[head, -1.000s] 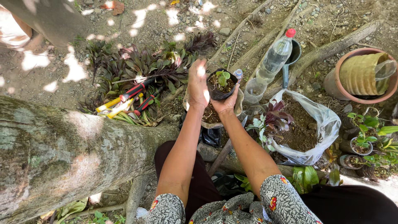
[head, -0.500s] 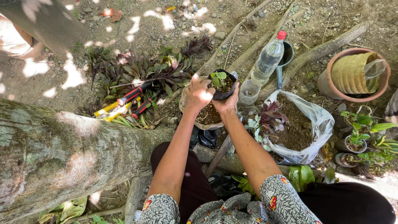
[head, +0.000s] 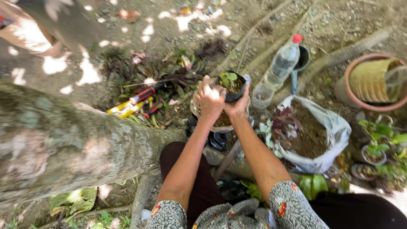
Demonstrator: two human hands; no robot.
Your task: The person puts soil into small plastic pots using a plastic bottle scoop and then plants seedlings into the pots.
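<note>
Small black pot [head: 232, 87]: held up in both hands at mid-scene, above the ground; dark soil and a small green seedling [head: 229, 79] sit in it.
Left hand [head: 209, 101]: curled grip on the pot's left side, fingers bent onto the rim and soil, sunlight on the knuckles.
Right hand [head: 238, 106]: cupped under and around the pot's near right side, fingers closed on its wall.
Near: sleeves with a flowered print at the bottom edge, dark trousers between the forearms.
Tree trunk [head: 63, 144]: thick and mottled, lying across the near left.
Soil bag [head: 328, 127]: whitish plastic, open, full of dark earth, just right of the hands; a purple-leaved plant [head: 284, 123] stands at its left edge.
Pruning shears [head: 140, 101]: red and yellow handles, on the ground left of the hands among dark leaves.
Plastic bottle [head: 283, 63]: clear, red cap, tilted, far right of the pot.
Clay pot [head: 373, 82]: far right, holding a stack of yellowish pots.
Far left: another person's leg, blurred.
</note>
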